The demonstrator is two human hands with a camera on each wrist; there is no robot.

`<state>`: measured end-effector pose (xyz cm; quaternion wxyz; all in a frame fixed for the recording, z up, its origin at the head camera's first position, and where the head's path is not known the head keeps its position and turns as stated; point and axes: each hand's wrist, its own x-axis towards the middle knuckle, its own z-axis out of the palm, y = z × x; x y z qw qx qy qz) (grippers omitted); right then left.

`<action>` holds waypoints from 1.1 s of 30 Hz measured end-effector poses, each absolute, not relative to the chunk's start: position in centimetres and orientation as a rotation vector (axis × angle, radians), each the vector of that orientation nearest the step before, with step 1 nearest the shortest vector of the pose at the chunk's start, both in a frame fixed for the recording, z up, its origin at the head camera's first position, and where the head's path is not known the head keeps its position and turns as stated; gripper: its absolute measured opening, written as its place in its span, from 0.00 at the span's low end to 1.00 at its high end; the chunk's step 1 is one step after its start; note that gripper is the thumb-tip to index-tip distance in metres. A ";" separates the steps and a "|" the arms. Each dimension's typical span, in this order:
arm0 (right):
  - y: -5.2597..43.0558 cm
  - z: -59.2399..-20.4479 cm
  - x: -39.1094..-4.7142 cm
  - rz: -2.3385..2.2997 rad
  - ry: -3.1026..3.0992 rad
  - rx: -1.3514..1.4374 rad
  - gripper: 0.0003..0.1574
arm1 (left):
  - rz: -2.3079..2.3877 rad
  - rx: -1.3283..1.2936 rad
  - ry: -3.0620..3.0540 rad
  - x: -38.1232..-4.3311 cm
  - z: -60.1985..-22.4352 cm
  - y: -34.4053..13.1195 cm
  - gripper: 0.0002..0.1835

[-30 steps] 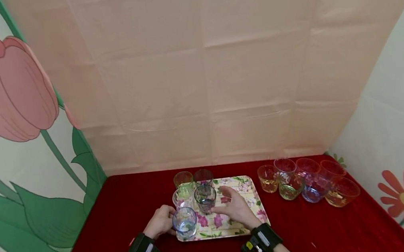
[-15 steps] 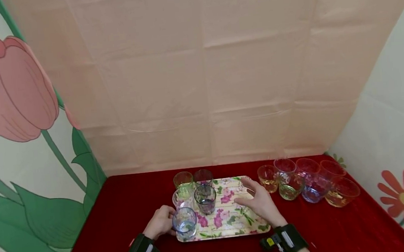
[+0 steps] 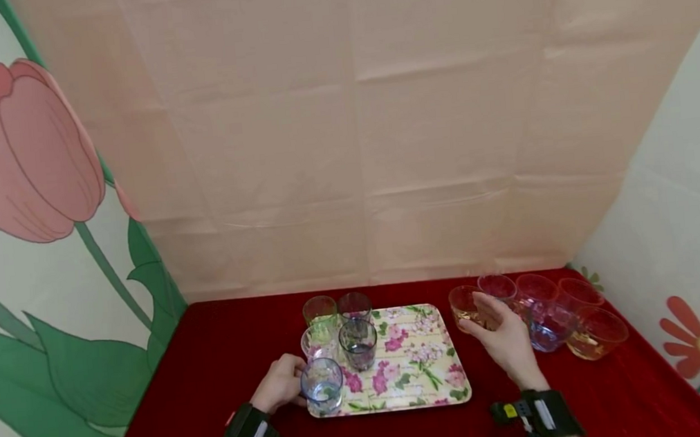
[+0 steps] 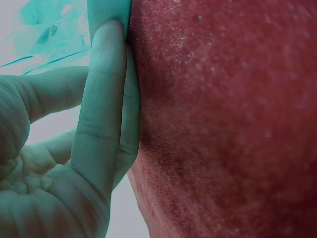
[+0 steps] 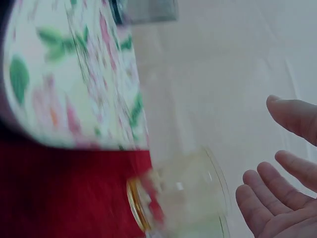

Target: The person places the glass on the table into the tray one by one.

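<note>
In the head view my left hand (image 3: 279, 384) is at the near left corner of the floral tray (image 3: 446, 387), close beside a blue-tinted glass (image 3: 322, 387). The left wrist view shows its straight finger against the tray's edge (image 4: 109, 15), thumb on the other side. Also on the tray's left part stand a dark grey glass (image 3: 358, 346), a green glass (image 3: 319, 308), a purple glass (image 3: 354, 303) and a paler glass (image 3: 318, 343). My right hand (image 3: 507, 340), thumb and fingers apart and holding nothing, reaches beside an amber-bottomed glass (image 3: 462, 301); in the right wrist view that glass (image 5: 183, 193) stands near the fingertips.
To the right, more tinted glasses crowd together, among them a blue-bottomed glass (image 3: 547, 333) and a wide amber glass (image 3: 596, 336). A red cloth (image 3: 223, 340) covers the table. Behind it rises a beige backdrop (image 3: 356, 141), with printed flower panels at both sides.
My right hand has moved from beside the dark grey glass, across the tray, to the amber-bottomed glass on the right. The left hand and the glasses have stayed in place.
</note>
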<state>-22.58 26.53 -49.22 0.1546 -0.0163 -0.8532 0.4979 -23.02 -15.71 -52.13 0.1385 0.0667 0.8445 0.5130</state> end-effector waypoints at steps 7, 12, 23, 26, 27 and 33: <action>29.7 -48.9 -21.8 1.310 -2.391 -0.235 0.40 | 1.466 0.163 2.436 -23.0 -52.0 -15.7 0.14; 31.2 -49.3 -21.6 1.262 -2.359 -0.321 0.40 | 1.457 0.151 2.452 -23.1 -52.1 -15.8 0.14; 35.5 -50.0 -21.0 1.023 -2.156 -0.431 0.41 | 1.473 0.174 2.446 -23.1 -52.5 -15.7 0.13; 36.9 -50.4 -20.9 0.999 -2.086 -0.422 0.41 | 1.474 0.175 2.442 -23.1 -52.4 -15.7 0.13; 37.3 -50.6 -20.9 0.990 -2.061 -0.428 0.41 | 1.474 0.175 2.439 -23.1 -52.4 -15.7 0.13; 40.1 -51.9 -20.8 0.982 -2.055 -0.564 0.44 | 1.464 0.180 2.447 -23.3 -52.4 -15.7 0.12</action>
